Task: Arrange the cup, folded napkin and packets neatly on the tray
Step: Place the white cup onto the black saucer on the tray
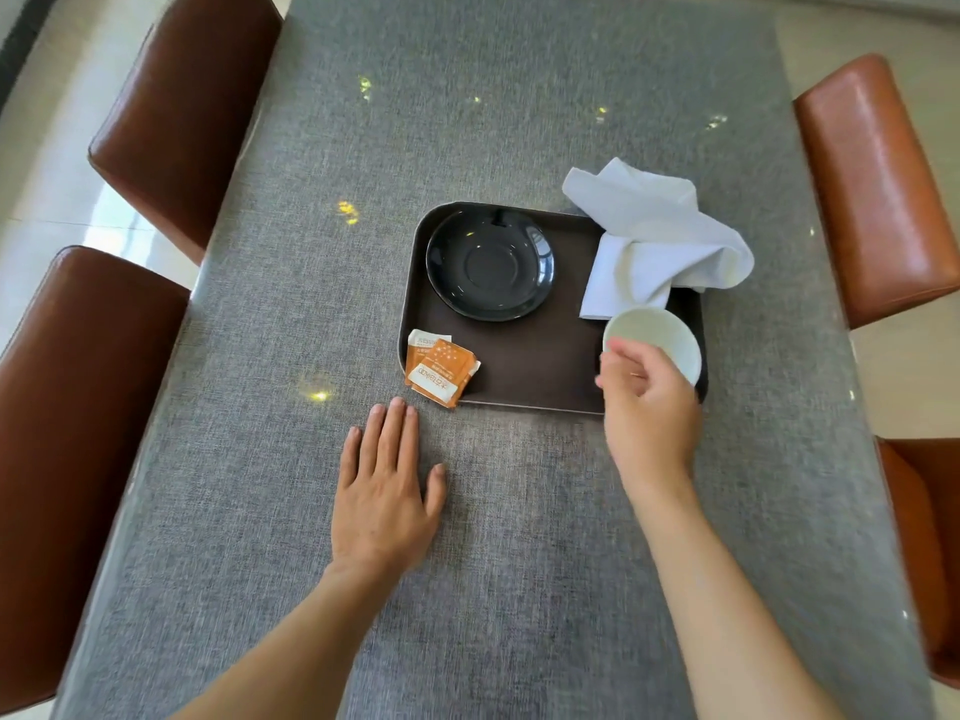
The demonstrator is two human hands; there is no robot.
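The grey worktop [519,511] carried a dark tray [540,366], long axis running left to right, with a black saucer [489,265] at its far left and the rumpled white napkin [660,236] spilling over its far right corner. The left hand [384,491] lay flat, fingers [395,428] spread, just short of the orange packets [440,368] overhanging the tray's near left corner. The right hand [649,407] gripped the pale cup [657,340], tipped mouth-away, over the near right.

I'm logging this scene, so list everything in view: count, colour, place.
tray: one, dark brown, on table.
saucer: one, black, tray's far left.
packets: two, orange, overhanging tray's near-left corner.
napkin: one, white, crumpled over tray's far-right edge.
cup: one, pale, tray's near right, held.
table: one, grey.
chairs: four, brown, two each side.
left hand: flat on table.
right hand: gripping cup.
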